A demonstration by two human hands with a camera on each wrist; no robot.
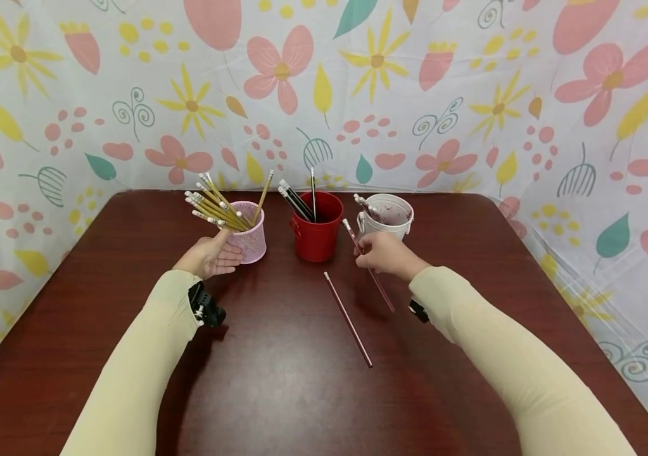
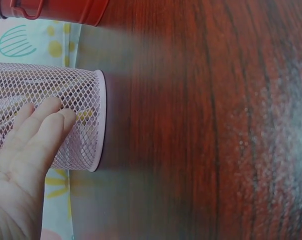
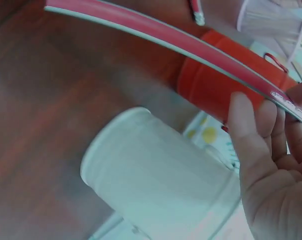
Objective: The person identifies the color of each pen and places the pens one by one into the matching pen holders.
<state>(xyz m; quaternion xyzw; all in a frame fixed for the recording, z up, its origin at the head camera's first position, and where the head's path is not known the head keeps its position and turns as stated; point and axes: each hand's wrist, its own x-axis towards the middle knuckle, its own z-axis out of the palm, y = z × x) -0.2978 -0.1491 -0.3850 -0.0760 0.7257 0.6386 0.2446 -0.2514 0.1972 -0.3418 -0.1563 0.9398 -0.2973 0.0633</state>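
My right hand point(image 1: 387, 254) pinches a dark pink pencil point(image 1: 382, 292) between thumb and fingers, in front of the white bucket point(image 3: 156, 172). The pencil slants, its white eraser end up. A few similar pencils point(image 1: 367, 205) lean in that bucket. Another pink pencil point(image 1: 349, 320) lies on the table in the middle. On the left, the straight fingers of my left hand point(image 1: 209, 256) rest against the pink mesh cup point(image 1: 253, 246). Several yellow pencils point(image 1: 209, 208) stand in the cup, most leaning left.
Between the cup and the white bucket stands a red bucket point(image 1: 317, 246) with several black pencils point(image 1: 299, 206). All three containers stand near the back edge of the dark wooden table point(image 1: 266, 380). A flower-patterned cloth point(image 1: 324, 95) hangs behind.
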